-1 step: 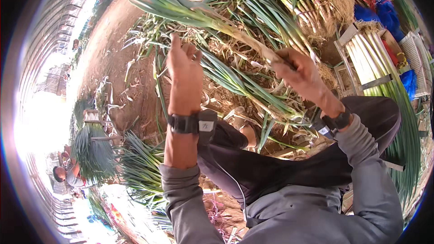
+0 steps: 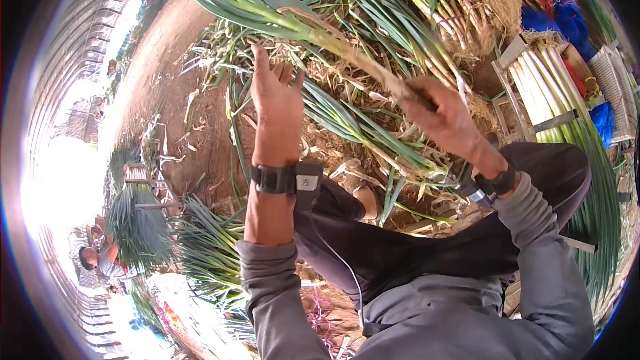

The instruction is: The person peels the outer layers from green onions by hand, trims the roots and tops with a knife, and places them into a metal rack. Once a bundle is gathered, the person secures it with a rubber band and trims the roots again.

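My right hand (image 2: 443, 110) is closed round the root end of a long green onion (image 2: 363, 61). The stalk slants up to the far left, with dry brown skin along it and green leaves fanned at the tip. Below its leafy part, my left hand (image 2: 277, 97) is raised with fingers apart; it holds nothing, and I see a gap between it and the stalk. Both wrists wear black straps with small boxes. Several loose green onions (image 2: 357, 127) lie on the ground beyond my legs, among peeled skins and dry leaves.
A pile of green onions (image 2: 427, 10) with roots lies at the far right. To my right, a rack (image 2: 517, 97) holds cleaned white stalks beside blue bags (image 2: 567, 23). More green onions (image 2: 207, 237) lie on the left; a person (image 2: 100, 260) is farther off.
The green onion has shifted slightly up and left, along with my right hand. My left hand has moved a little to the right, its fingers still apart.
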`<control>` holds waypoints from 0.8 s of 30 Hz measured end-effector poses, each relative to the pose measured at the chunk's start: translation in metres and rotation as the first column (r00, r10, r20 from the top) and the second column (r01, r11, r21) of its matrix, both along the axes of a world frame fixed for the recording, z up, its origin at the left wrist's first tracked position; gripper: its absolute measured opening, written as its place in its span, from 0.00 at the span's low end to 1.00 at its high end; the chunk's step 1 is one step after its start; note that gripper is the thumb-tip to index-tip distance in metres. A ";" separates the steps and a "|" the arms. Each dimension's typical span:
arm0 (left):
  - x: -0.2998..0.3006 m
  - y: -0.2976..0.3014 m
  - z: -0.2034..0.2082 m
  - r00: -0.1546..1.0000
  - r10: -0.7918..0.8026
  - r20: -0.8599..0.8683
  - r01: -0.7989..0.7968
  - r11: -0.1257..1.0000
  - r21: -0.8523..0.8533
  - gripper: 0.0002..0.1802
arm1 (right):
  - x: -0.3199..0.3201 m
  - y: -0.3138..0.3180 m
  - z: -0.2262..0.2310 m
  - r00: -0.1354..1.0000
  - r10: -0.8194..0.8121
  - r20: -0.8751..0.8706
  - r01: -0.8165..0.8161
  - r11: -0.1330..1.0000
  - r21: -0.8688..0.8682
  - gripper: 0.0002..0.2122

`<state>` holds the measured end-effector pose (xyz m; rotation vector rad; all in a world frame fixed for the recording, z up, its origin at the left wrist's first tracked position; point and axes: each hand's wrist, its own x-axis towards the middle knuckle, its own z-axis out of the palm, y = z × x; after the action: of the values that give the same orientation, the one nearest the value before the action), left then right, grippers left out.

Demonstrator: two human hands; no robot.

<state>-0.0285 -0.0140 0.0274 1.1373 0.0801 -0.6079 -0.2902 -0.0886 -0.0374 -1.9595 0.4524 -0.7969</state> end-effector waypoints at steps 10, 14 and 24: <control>-0.004 -0.040 -0.050 0.898 -0.352 0.264 0.436 0.789 -0.433 0.27 | 0.007 0.004 -0.072 0.980 0.102 -0.170 -0.105 0.994 -0.012 0.22; -0.008 -0.039 -0.048 0.867 -0.400 0.297 0.491 0.788 -0.371 0.26 | 0.071 -0.021 -0.015 0.998 0.018 -0.056 -0.005 0.973 0.231 0.17; 0.001 -0.029 -0.052 0.895 -0.312 0.319 0.423 0.821 -0.384 0.21 | 0.088 -0.019 0.014 0.978 0.194 0.074 -0.207 0.916 0.345 0.12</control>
<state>-0.0275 -0.0435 -0.0246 0.7672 -0.4872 -0.7800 -0.2024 -0.1076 -0.0231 -1.6232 0.3367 -0.5763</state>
